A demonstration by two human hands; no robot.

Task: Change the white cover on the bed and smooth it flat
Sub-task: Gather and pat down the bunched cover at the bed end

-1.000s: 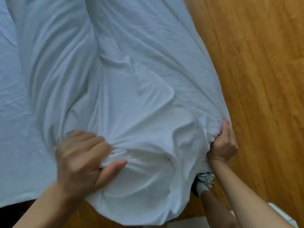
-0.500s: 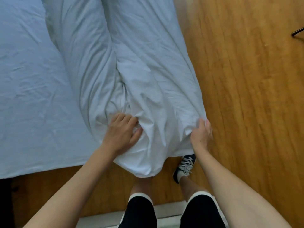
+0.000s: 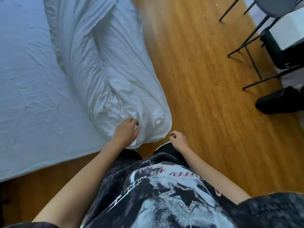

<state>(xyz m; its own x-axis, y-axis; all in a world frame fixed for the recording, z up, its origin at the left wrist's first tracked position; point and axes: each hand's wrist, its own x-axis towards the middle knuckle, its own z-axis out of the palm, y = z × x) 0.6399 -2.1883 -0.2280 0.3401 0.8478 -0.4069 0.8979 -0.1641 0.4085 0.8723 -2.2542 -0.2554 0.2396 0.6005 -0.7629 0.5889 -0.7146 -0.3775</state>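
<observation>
**Cover end relative to my hands**

The white cover [image 3: 105, 66] lies bunched lengthwise along the bed [image 3: 29, 89] edge. My left hand [image 3: 127, 132] touches its near end, grip loosely curled. My right hand [image 3: 178, 141] hovers beside it, holding nothing.

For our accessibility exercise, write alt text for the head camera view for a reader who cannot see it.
A person's left hand rests on the near end of a bunched white cover lying along the bed edge, while the right hand, loosely curled, hangs free beside it over the wooden floor. Black chair legs stand at upper right.
</observation>
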